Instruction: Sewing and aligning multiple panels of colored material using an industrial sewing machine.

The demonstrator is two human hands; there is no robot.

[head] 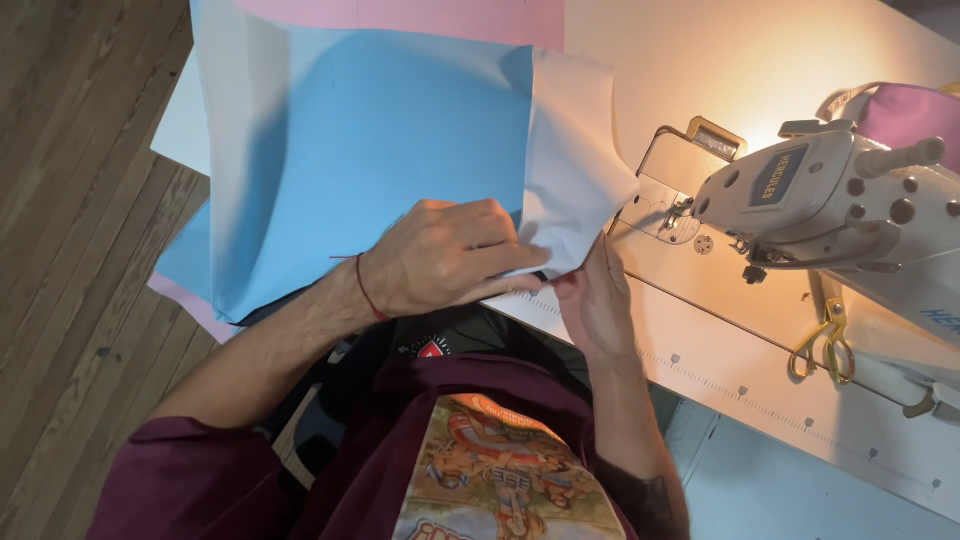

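Both hands (450,255) (595,300) pinch fabric (570,170) edge.

Two hands are at work: one left hand (440,255) and one right hand (595,300), both on the cloth. There is one blue sheet of cloth (370,150), one pink sheet (400,15) at the far edge, and one white piece (575,160) to the right of the blue. One sewing machine (840,200) stands on the right. One pair of gold scissors (825,345) lies near it. One table (740,370) bears them all.
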